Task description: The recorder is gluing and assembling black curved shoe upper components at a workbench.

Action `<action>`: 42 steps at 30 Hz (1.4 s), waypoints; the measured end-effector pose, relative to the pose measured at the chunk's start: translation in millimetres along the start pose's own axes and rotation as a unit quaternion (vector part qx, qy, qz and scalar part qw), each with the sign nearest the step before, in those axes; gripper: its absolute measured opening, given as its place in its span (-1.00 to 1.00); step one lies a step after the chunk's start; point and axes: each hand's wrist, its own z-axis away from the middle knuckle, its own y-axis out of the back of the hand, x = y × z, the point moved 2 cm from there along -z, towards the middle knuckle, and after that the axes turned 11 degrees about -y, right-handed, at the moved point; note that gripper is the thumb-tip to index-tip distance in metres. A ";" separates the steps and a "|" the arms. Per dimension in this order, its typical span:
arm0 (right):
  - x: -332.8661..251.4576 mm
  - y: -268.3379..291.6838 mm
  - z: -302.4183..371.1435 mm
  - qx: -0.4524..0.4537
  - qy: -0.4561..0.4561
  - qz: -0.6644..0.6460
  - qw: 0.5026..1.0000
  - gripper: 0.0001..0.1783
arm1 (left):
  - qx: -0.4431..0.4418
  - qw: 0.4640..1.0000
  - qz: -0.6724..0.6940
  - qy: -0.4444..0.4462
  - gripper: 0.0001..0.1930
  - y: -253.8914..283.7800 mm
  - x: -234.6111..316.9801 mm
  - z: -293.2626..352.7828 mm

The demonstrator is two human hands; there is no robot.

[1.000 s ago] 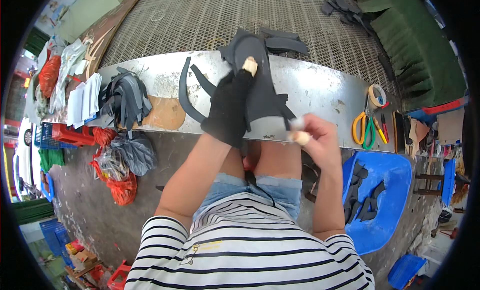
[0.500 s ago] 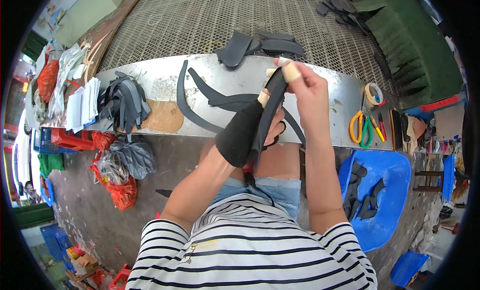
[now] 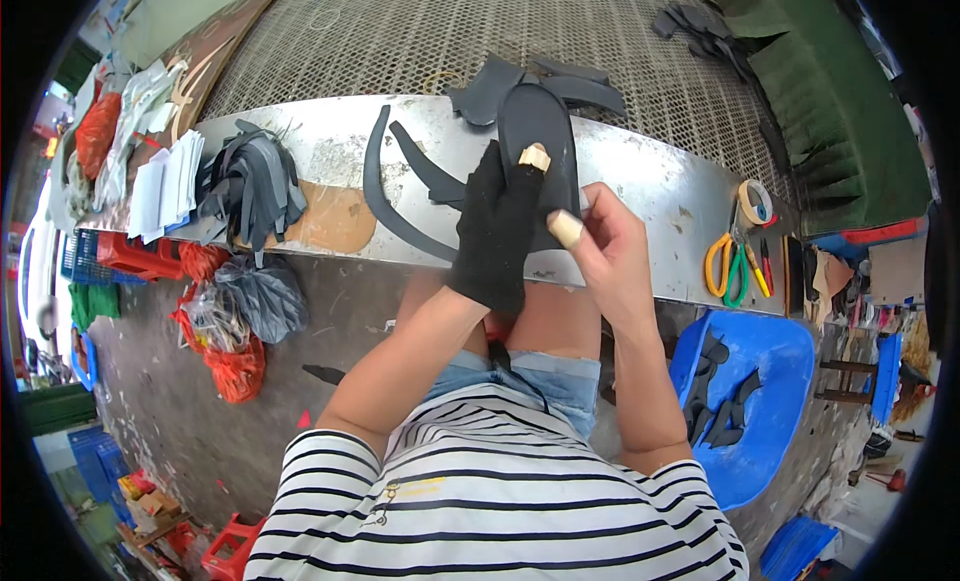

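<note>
Sole (image 3: 535, 113) had been turned flatter, gripped by left hand (image 3: 500, 219) over bench's (image 3: 650, 196) far edge; right hand's (image 3: 608, 239) grip couldn't be told.

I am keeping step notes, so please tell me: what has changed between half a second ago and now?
The dark sole, on edge before, is now turned broad side up, still held by the left hand. The right hand has moved back from the sole's far end to its near right edge. The scissors, blue tub and bundle of dark strips stayed put.
</note>
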 end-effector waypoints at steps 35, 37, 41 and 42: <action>-13.0 29.6 -6.6 -0.084 -0.023 -0.132 0.987 -0.78 | -0.357 0.922 -0.107 -0.107 -0.60 15.5 40.9 9.9; -19.1 31.0 -1.5 -0.130 -0.020 -0.060 0.990 -0.84 | -0.308 0.949 0.019 0.068 -0.56 16.0 36.6 -4.1; -22.5 34.3 12.1 -0.140 0.016 0.027 0.990 -0.78 | -0.382 0.915 -0.133 0.004 -0.59 5.8 32.6 -25.9; -22.8 38.7 18.2 -0.119 0.008 0.033 0.992 -0.76 | -0.360 0.905 -0.172 -0.148 -0.61 3.3 24.3 -26.5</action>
